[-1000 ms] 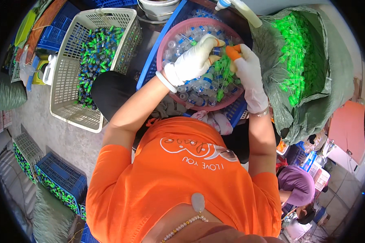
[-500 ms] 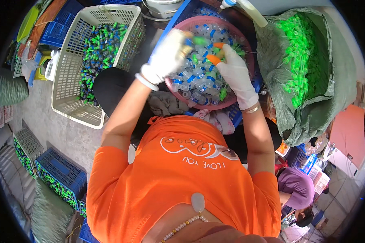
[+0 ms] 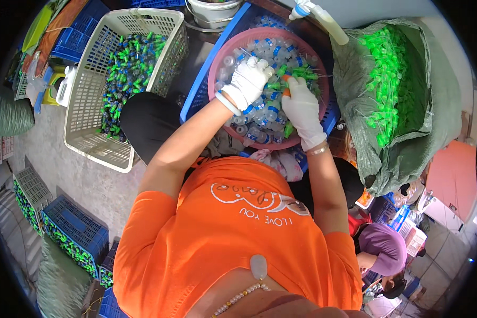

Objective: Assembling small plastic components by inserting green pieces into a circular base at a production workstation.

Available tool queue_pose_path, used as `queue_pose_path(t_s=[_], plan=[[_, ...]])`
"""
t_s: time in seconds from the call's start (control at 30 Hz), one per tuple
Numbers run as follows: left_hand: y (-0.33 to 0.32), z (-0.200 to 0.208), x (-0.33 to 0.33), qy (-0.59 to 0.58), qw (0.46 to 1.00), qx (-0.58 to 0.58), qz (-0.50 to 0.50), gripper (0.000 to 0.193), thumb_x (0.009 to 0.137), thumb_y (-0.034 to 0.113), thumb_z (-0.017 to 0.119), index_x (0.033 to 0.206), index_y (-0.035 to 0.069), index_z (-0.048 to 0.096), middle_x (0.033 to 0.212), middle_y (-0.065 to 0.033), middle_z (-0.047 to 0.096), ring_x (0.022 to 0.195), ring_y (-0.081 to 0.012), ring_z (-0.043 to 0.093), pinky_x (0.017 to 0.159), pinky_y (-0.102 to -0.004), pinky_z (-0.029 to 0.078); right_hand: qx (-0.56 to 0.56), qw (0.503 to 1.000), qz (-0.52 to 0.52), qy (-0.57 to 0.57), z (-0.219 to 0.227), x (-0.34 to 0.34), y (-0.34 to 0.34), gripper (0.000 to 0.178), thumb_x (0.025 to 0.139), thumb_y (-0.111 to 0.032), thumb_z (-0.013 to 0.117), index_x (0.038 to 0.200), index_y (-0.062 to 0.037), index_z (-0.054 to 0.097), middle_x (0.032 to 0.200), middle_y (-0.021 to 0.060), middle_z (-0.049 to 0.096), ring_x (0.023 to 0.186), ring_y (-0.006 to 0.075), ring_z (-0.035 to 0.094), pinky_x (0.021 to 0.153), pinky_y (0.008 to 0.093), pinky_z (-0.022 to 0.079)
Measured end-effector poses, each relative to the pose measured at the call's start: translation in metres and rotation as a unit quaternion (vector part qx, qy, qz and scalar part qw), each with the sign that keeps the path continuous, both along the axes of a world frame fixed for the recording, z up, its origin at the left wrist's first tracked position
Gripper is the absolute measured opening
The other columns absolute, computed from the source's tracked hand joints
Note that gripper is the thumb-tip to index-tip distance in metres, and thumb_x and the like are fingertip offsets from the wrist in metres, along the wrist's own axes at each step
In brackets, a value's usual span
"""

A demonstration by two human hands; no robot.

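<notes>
Both my hands wear white gloves and work over a round pink basin (image 3: 215, 69) heaped with small clear plastic bottles (image 3: 257, 114) that carry blue bands. My left hand (image 3: 249, 83) is closed, its fingers curled down among the bottles near the middle; whatever they hold is hidden. To its right my right hand (image 3: 302, 108), with orange covers on the thumb and a fingertip, has its fingers drawn together. What sits between them cannot be made out. Bright green tops (image 3: 305, 73) with thin tubes lie on the bottles just beyond my right hand.
A blue crate (image 3: 195, 100) lies under the basin. At left stands a cream basket (image 3: 85, 114) of green-and-blue capped bottles. A grey-green sack (image 3: 355, 100) of green tops (image 3: 384, 79) opens at right. Blue crates (image 3: 74, 228) stand lower left; another person (image 3: 381, 246) is lower right.
My left hand has come down and to the right, from the basin's far left rim into the bottles. A blurred green-topped piece seen between my hands earlier is no longer visible there.
</notes>
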State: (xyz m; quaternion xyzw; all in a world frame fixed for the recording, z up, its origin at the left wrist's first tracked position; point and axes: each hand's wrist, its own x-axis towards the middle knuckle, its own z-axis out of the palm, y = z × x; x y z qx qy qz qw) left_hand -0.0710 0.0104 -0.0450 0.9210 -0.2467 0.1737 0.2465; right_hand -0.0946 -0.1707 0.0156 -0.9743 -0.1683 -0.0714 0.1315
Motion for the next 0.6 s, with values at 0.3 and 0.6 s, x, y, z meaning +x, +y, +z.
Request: queue_pose_path(t_s=[0.3, 0.6], plan=[[0.011, 0.037, 0.043, 0.286, 0.821, -0.49, -0.058, 0.04, 0.095, 0.005, 0.054, 0.135, 0.006, 0.046, 0.112, -0.0023, 0.059, 0.09, -0.0118, 0.056, 0.079, -0.0251, 0.049, 0.34, 0.937, -0.086, -0.01, 0.065, 0.016, -0.007, 0.025, 0.087, -0.008, 0.07, 0.109, -0.0065, 0.059, 0.076, 0.0035, 0.059, 0.064, 0.0124, 0.053, 0.059, 0.0297, 0.045], [-0.008, 0.051, 0.063, 0.256, 0.731, -0.626, -0.084, 0.041, 0.096, 0.006, 0.056, 0.135, 0.002, 0.045, 0.121, -0.0072, 0.057, 0.096, -0.0125, 0.059, 0.083, -0.0261, 0.052, 0.27, 0.951, -0.069, -0.136, 0.11, 0.043, 0.011, 0.029, 0.089, -0.01, 0.065, 0.118, -0.0082, 0.063, 0.072, 0.0049, 0.06, 0.055, 0.01, 0.05, 0.052, 0.0284, 0.043]])
